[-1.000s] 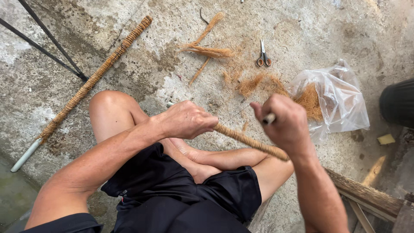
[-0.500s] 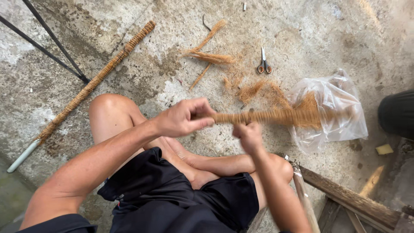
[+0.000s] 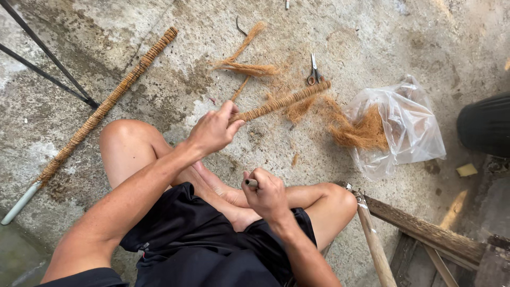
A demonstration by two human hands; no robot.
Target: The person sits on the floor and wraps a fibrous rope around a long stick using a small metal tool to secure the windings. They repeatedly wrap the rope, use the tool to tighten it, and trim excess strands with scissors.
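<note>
Left grip (image 3: 215,130) pinches fibre-wrapped stick (image 3: 284,101)

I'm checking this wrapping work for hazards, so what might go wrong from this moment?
The left hand pinches only the very end of the fibre-wrapped stick, so it may slip or the winding loosen. The stick's far end sits close to the scissors and could knock them. Loose fibre spilling from the plastic bag may scatter further.

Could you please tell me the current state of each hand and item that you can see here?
left hand: gripping the fibre-wrapped rod's end
fibre-wrapped rod: raised above the floor
right hand: closed on a thin stick
scissors: lying shut
plastic bag: open, fibre spilling out
</note>
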